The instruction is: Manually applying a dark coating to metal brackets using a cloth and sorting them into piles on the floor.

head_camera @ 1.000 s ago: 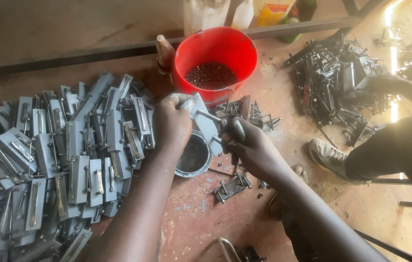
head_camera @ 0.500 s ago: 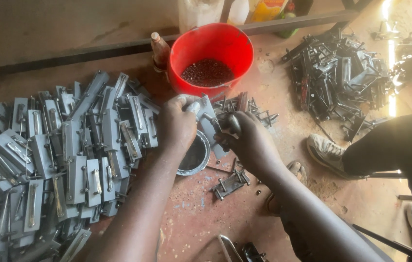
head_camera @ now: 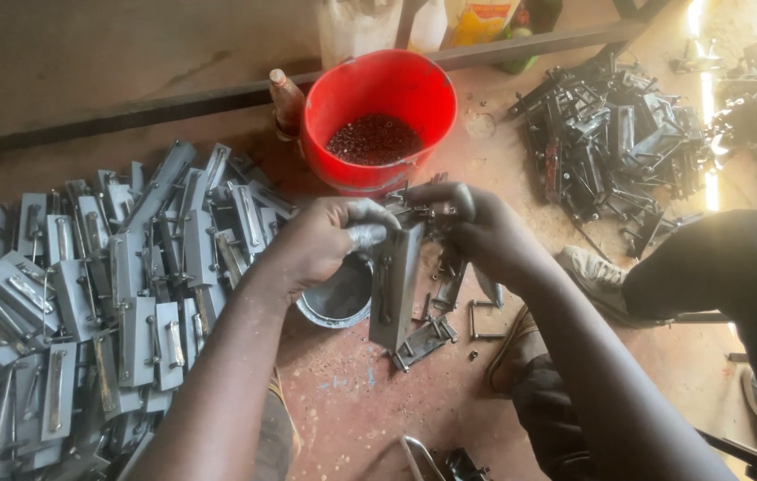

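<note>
Your left hand [head_camera: 320,245] has its fingers curled tight around the top edge of a grey metal latch plate [head_camera: 394,289], which hangs upright between both hands above a small round tin [head_camera: 338,298]. Your right hand [head_camera: 476,227] pinches the plate's top corner; whatever small part it grips is hidden by the fingertips. Just behind stands a red bucket [head_camera: 378,89]; finished plates [head_camera: 84,285] pile at left.

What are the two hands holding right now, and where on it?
Both hands, left and right, grip a grey metal plate by its upper end; it hangs downward.
</note>
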